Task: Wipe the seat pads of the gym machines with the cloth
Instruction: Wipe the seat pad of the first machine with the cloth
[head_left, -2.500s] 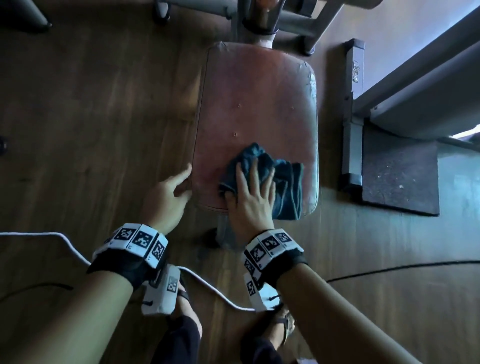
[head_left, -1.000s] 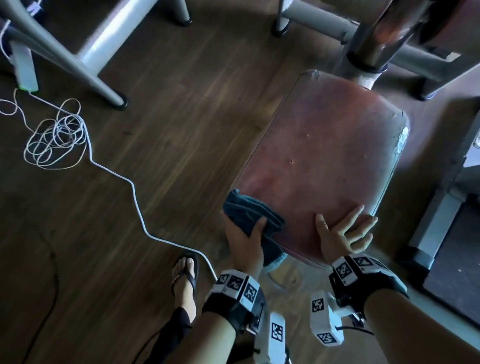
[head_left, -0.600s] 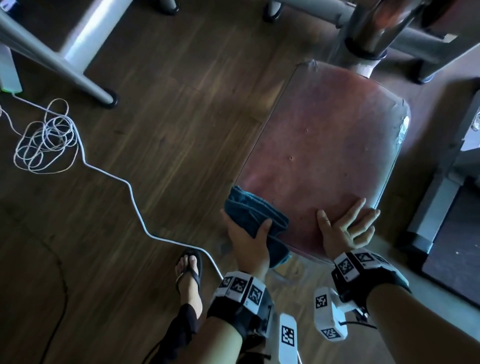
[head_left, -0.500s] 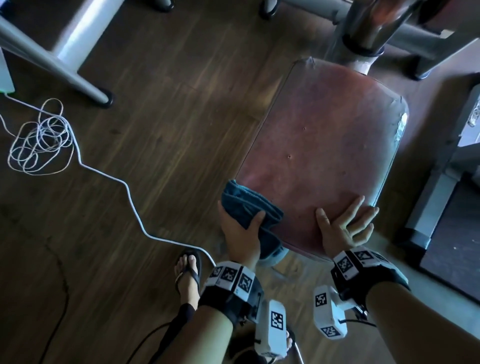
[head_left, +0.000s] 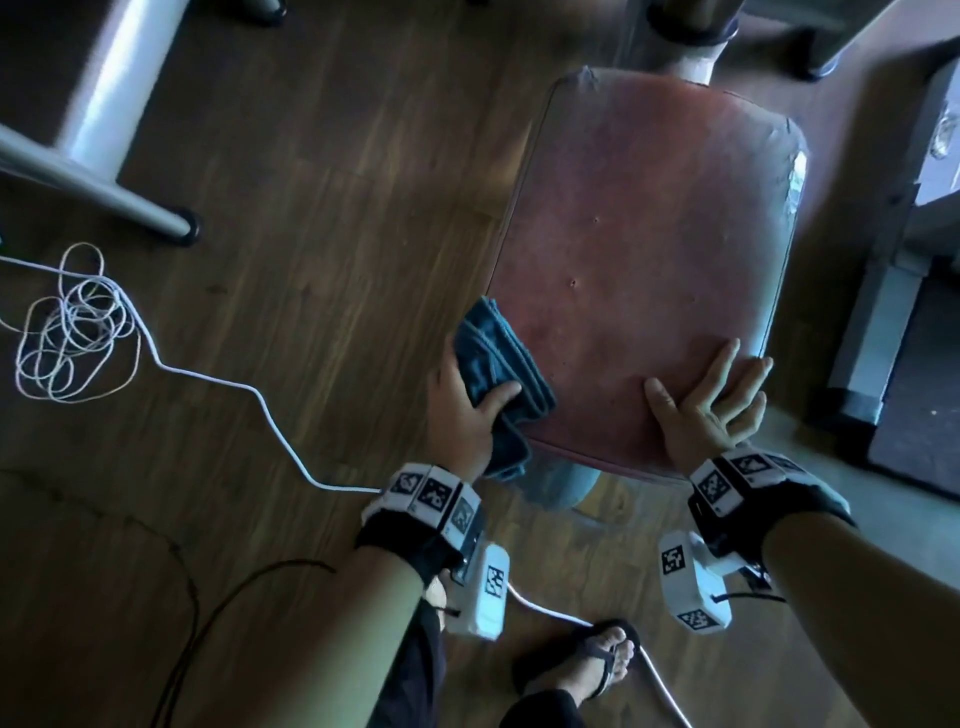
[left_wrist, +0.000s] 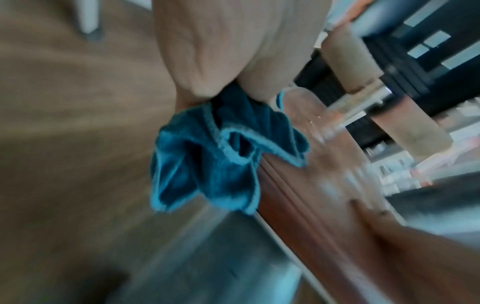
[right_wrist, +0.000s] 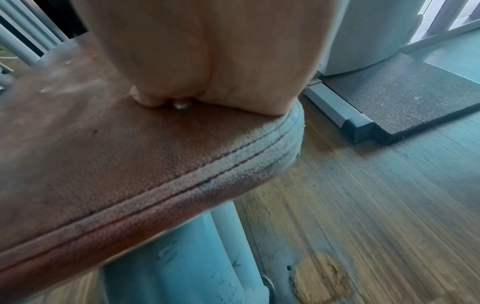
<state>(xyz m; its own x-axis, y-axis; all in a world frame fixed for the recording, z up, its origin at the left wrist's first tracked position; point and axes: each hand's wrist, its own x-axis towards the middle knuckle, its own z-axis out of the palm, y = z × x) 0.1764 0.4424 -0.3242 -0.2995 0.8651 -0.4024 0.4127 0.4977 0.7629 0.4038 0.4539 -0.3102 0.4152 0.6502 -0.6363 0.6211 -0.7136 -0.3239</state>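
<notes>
A worn reddish-brown seat pad (head_left: 644, 249) on a pale post fills the upper middle of the head view. My left hand (head_left: 467, 400) grips a bunched dark teal cloth (head_left: 498, 358) against the pad's near left corner and side edge. The cloth (left_wrist: 223, 162) hangs in folds below the palm in the blurred left wrist view, beside the pad's edge (left_wrist: 298, 197). My right hand (head_left: 706, 405) lies flat with spread fingers on the pad's near right corner. Its palm presses the pad (right_wrist: 130, 156) by the stitched rim.
A white cable (head_left: 78, 327) lies coiled on the wooden floor at the left and runs toward my feet. A grey machine leg (head_left: 98, 93) crosses the upper left. A metal frame with a dark rubber mat (head_left: 919, 395) stands at the right. My sandalled foot (head_left: 597, 660) is below.
The cloth has passed from my right hand to my left since 2.5 s ago. In the last second the left hand slid the cloth slightly along the pad's left edge; my right hand stays planted.
</notes>
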